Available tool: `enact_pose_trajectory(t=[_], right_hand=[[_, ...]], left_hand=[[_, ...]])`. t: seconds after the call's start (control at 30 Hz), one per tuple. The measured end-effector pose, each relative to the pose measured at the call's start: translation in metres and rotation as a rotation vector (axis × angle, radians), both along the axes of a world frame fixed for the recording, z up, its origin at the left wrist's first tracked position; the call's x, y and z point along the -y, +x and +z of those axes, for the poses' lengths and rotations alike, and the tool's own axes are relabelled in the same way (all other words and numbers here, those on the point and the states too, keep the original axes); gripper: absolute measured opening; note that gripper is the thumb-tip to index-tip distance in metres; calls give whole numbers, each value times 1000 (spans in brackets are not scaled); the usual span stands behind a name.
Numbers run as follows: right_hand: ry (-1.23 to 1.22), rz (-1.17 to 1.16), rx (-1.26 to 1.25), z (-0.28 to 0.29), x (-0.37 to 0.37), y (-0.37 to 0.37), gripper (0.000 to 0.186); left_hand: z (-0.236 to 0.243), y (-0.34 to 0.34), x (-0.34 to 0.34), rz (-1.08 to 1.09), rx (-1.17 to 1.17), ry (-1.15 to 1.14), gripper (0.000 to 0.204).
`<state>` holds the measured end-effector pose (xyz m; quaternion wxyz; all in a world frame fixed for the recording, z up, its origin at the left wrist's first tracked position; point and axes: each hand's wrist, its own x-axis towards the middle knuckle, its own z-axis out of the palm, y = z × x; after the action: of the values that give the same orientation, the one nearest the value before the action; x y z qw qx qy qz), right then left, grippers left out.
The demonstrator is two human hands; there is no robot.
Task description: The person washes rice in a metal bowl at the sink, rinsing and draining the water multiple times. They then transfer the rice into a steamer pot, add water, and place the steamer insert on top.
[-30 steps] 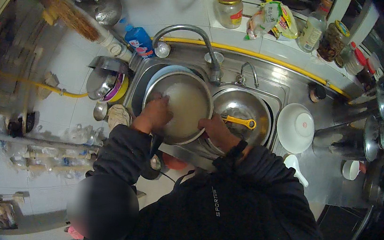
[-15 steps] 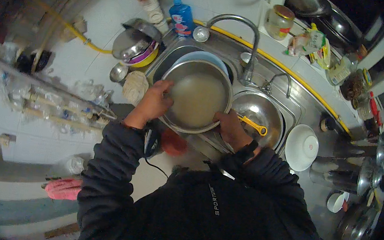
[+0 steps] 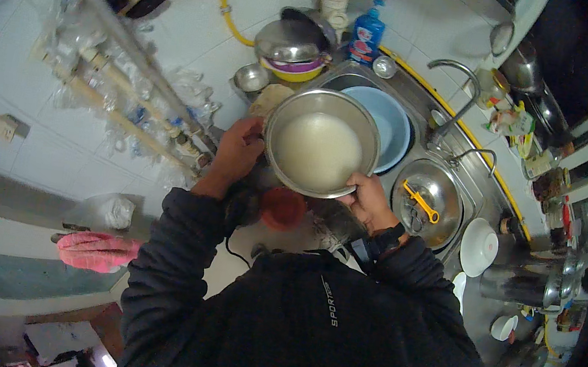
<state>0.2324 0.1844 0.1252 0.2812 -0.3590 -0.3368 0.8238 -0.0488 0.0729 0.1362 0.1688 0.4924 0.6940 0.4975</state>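
A round stainless steel basin (image 3: 317, 103) with cloudy, whitish liquid (image 3: 319, 154) in it is held up in front of me, left of the sink. My left hand (image 3: 238, 152) is at its left rim, fingers curled against the edge. At the lower right rim, my right hand (image 3: 372, 201) grips with the thumb on top and the fingers beneath. Behind the steel basin, a light blue basin (image 3: 395, 138) sits in the left sink bowl, partly covered by it. In the right sink bowl is a steel bowl (image 3: 446, 183) with a yellow-handled tool (image 3: 419, 201).
A curved faucet (image 3: 473, 84) rises behind the sink. Stacked bowls under a steel lid (image 3: 292, 40) and a blue pump bottle (image 3: 366, 36) stand at the back. A white bowl (image 3: 479, 248) is on the right counter. Below the basin is a red container (image 3: 282, 207).
Both hands have carried the steel basin from over the left sink bowl out to the left, uncovering more of the blue basin. My view has turned leftward.
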Motion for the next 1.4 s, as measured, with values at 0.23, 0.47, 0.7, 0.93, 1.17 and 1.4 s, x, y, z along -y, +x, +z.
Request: enact_pose_trajectory(t=[0.23, 0.47, 0.7, 0.93, 1.17, 1.4], right_hand=[[80, 102, -40, -15, 36, -76, 41], [97, 16, -39, 0, 58, -137, 43], [152, 168, 5, 4, 44, -178, 48], [146, 207, -13, -7, 41, -197, 46], [153, 147, 71, -9, 57, -214, 44], [233, 20, 70, -17, 80, -233, 43]], left_hand=[[-35, -71, 81, 99, 331, -42, 44], [-61, -97, 112, 126, 706, -113, 48], [-71, -99, 119, 224, 864, 20, 41], [-90, -109, 126, 270, 1049, 45, 36], [-98, -142, 127, 236, 1161, 63, 41], [-101, -166, 123, 224, 1050, -66, 45]])
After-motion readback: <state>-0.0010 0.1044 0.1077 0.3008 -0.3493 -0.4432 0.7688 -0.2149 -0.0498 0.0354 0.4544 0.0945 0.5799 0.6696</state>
